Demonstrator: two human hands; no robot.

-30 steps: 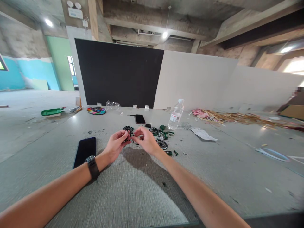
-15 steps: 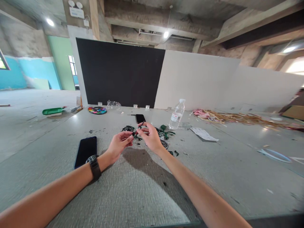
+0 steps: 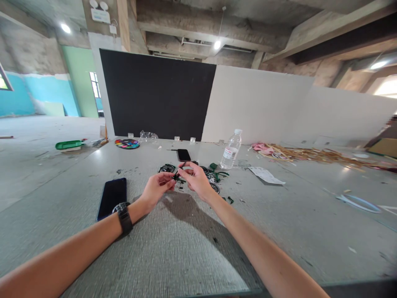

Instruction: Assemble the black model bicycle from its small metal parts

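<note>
Over the table, my left hand (image 3: 157,189) pinches a small dark part (image 3: 175,175) between thumb and fingers. My right hand (image 3: 196,179) meets it from the right, its thumb and forefinger closed on a thin dark stick-like piece (image 3: 182,165), too small to name. Whether the two pieces touch I cannot make out. Around my hands lie parts of a miniature bicycle: a spoked wheel (image 3: 168,168) behind my left fingers, another wheel (image 3: 214,188) partly hidden by my right wrist, and green frame-like pieces (image 3: 221,175) to the right.
A large phone (image 3: 112,198) lies beside my left wrist, a smaller black phone (image 3: 183,155) beyond my hands. A water bottle (image 3: 231,150) stands to the right, near a paper sheet (image 3: 266,175). Farther back are a paint palette (image 3: 127,144) and wooden strips (image 3: 304,155).
The thin dark piece in my right hand has tipped lower, and the right fingers have shifted slightly. My left hand stays almost in place.
</note>
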